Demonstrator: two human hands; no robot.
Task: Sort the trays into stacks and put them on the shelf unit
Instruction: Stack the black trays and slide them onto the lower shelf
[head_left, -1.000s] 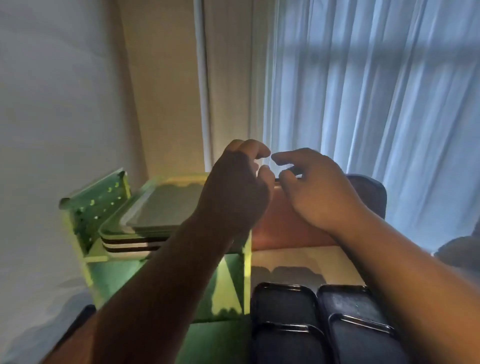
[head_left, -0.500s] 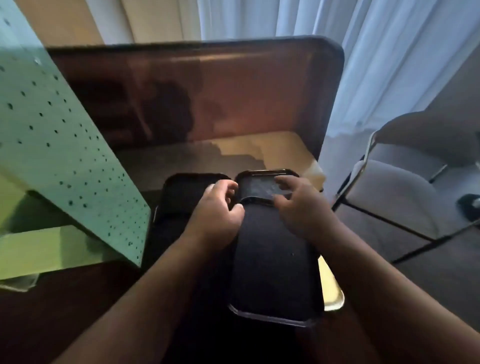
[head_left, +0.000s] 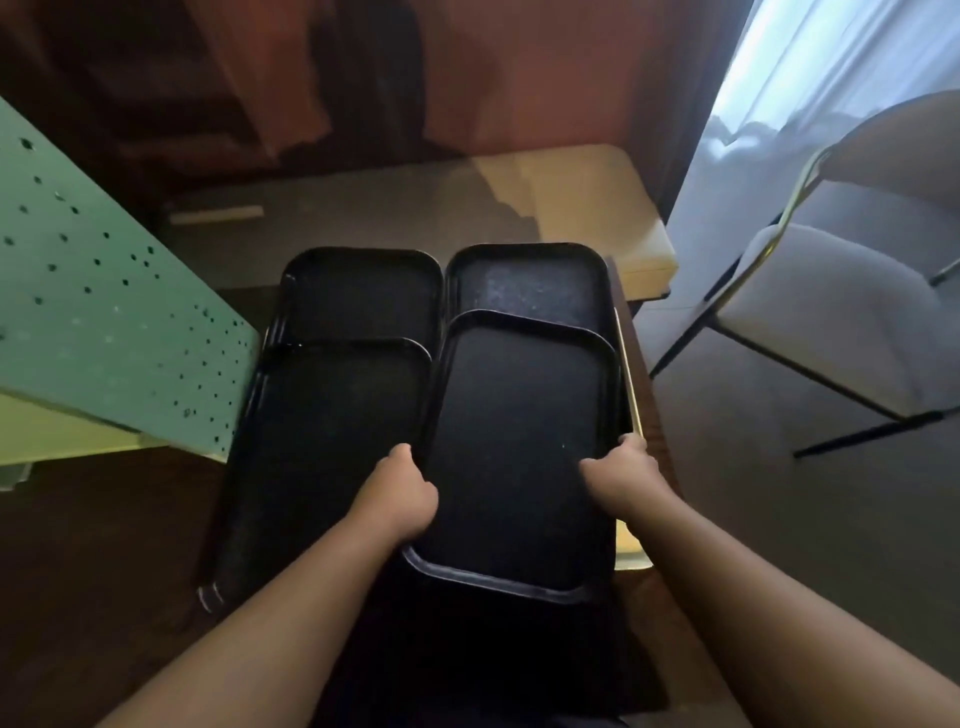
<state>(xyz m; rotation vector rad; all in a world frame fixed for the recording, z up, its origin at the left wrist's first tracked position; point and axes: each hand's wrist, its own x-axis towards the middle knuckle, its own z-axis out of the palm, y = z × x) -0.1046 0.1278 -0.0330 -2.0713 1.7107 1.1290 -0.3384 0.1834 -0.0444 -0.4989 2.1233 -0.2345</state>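
Note:
Several black trays lie on the table in two overlapping rows. The nearest right tray (head_left: 514, 441) lies on top of another black tray (head_left: 524, 283) behind it. My left hand (head_left: 402, 493) grips the top tray's left long edge. My right hand (head_left: 623, 475) grips its right long edge. More black trays (head_left: 337, 405) lie to the left, one (head_left: 363, 291) further back. The green perforated side panel of the shelf unit (head_left: 104, 322) stands at the left; its shelves are out of view.
A grey chair (head_left: 841, 291) with thin dark legs stands to the right on the floor. A pale cream surface (head_left: 587, 192) shows behind the trays, in front of a brown upright board (head_left: 519, 73). White curtain fills the top right.
My view dropped from the shelf unit down to the table. Both hands moved from the far ends of the trays back to the near right tray and closed on its two long edges.

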